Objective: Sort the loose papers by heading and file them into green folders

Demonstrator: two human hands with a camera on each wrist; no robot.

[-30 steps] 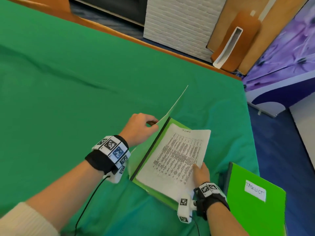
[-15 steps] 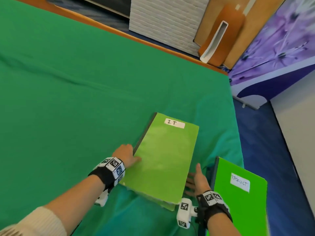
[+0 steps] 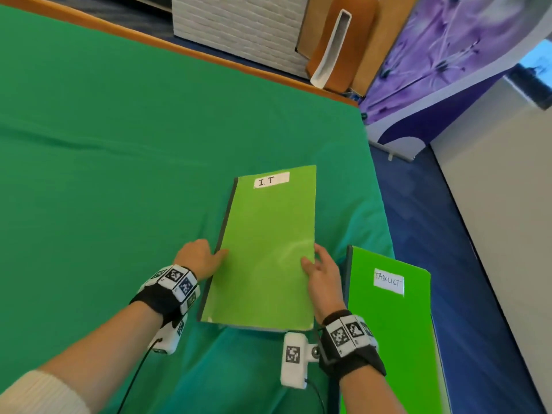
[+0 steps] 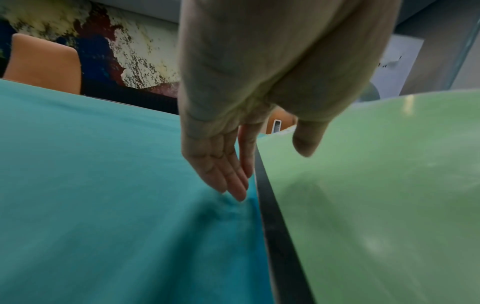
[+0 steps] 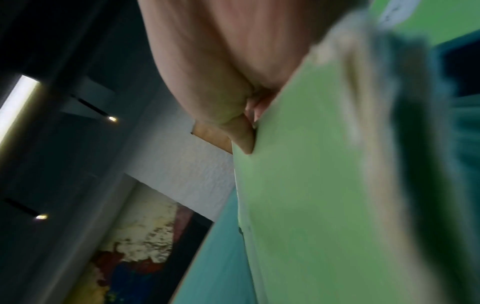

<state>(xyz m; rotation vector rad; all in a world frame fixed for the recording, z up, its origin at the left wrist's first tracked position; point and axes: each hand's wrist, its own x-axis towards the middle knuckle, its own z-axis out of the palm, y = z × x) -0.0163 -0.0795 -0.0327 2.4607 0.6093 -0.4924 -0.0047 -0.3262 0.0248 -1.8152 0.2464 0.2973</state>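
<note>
A closed green folder labelled "I.T" (image 3: 268,249) lies on the green tablecloth (image 3: 119,174), its dark spine to the left. My left hand (image 3: 209,255) straddles that spine. In the left wrist view its straight fingers (image 4: 233,185) touch the cloth beside the spine and its thumb hovers over the cover (image 4: 376,195). My right hand (image 3: 313,258) pinches the folder's right edge. The right wrist view shows its thumb (image 5: 244,139) on the cover (image 5: 311,185), with the fingers hidden beneath. No loose paper shows. A second green folder, labelled "TASKLIST" (image 3: 388,324), lies just to the right.
The table's right edge (image 3: 385,234) drops to a blue floor (image 3: 433,234) close beside both folders. Beyond the far edge stand a white brick-patterned box (image 3: 239,28), brown boards (image 3: 343,43) and a purple banner (image 3: 448,55). Bare green cloth stretches left and ahead.
A second ago the folder lay open with a printed sheet inside; the cover has since closed. The folder has turned straighter, and my right hand has moved up to pinch its right edge.
</note>
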